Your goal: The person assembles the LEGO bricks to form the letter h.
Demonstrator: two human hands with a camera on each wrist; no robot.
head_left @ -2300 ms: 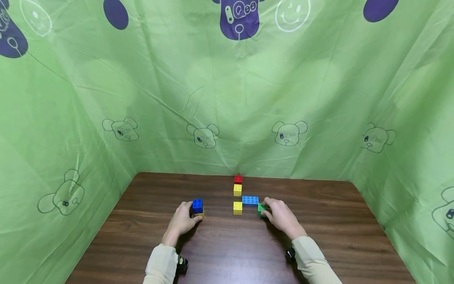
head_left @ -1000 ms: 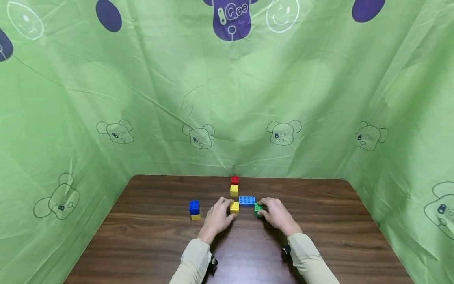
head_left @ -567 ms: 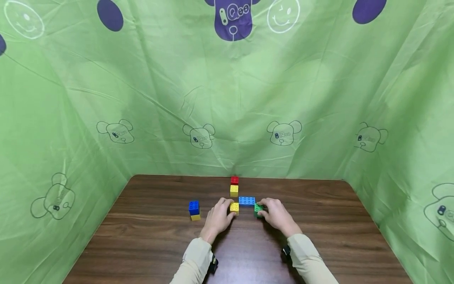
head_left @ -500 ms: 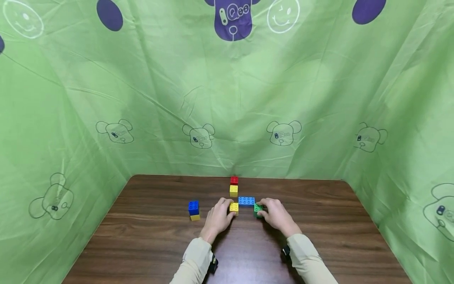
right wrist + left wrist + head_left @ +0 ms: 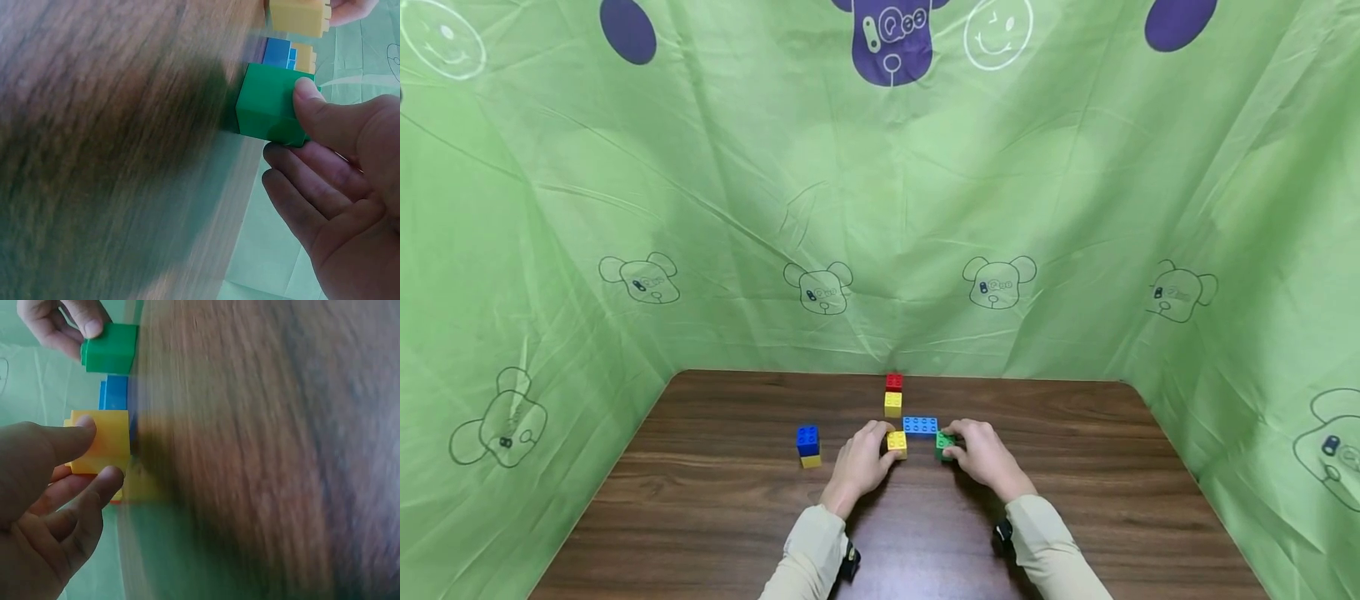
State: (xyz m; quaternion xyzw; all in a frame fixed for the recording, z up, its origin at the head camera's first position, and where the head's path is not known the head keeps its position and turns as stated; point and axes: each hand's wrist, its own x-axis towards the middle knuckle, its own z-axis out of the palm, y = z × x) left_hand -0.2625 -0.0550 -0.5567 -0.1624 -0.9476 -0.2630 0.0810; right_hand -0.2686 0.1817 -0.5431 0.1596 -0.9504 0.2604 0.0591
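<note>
My left hand (image 5: 859,462) pinches a yellow toy building brick (image 5: 897,445) between thumb and fingers; the left wrist view shows the thumb on the side of this yellow brick (image 5: 103,444). To its right, my right hand (image 5: 988,458) grips a green brick (image 5: 944,447). In the right wrist view the thumb lies on one face of the green brick (image 5: 269,103), with fingertips at its edge. Just behind and between these two is a long light-blue brick (image 5: 920,426), studs up. Whether the held yellow brick touches the table cannot be told.
Farther back, a yellow brick (image 5: 892,407) stands in front of a red brick (image 5: 894,381). At the left, a dark-blue brick (image 5: 807,440) sits on another yellow brick (image 5: 810,462). Green printed fabric (image 5: 880,208) rises behind and beside the wooden table (image 5: 715,500).
My left hand has let go of the blue-and-yellow stack, moved right and taken hold of the yellow brick. That brick has since shifted slightly toward me. My right hand keeps gripping the green brick.
</note>
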